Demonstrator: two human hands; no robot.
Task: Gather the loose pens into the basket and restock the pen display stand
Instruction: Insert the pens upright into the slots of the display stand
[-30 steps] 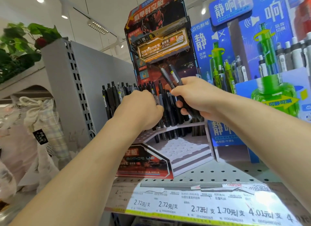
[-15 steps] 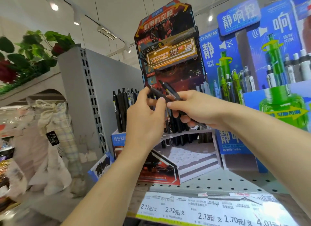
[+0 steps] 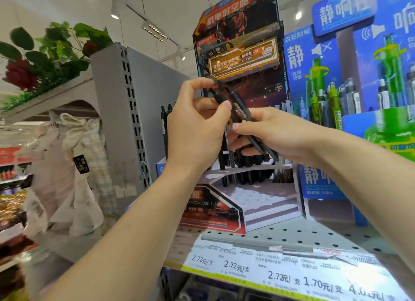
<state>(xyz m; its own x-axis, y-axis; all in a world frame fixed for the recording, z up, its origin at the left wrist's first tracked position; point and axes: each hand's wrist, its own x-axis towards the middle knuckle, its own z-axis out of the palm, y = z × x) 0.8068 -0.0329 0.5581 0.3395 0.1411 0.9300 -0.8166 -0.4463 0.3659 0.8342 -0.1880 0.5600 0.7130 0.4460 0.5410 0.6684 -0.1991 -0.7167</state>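
hidden: stand's pen row behind hands | cut off: price labels at bottom edge

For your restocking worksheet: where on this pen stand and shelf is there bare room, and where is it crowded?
Free: the white steps at the pen display stand's front, below the standing black pens; also the perforated shelf between stand and price strip. Crowded: the pen row behind both hands.

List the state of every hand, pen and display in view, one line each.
Left hand: raised, grip pinching one black pen at its upper part.
Right hand: shut on a bundle of black plastic pens, tilted.
Black pens standing in the stand: upright in the back row.
Red-and-black cardboard pen display stand: upright on the shelf, white front steps bare.
Green pens in the blue display: upright.
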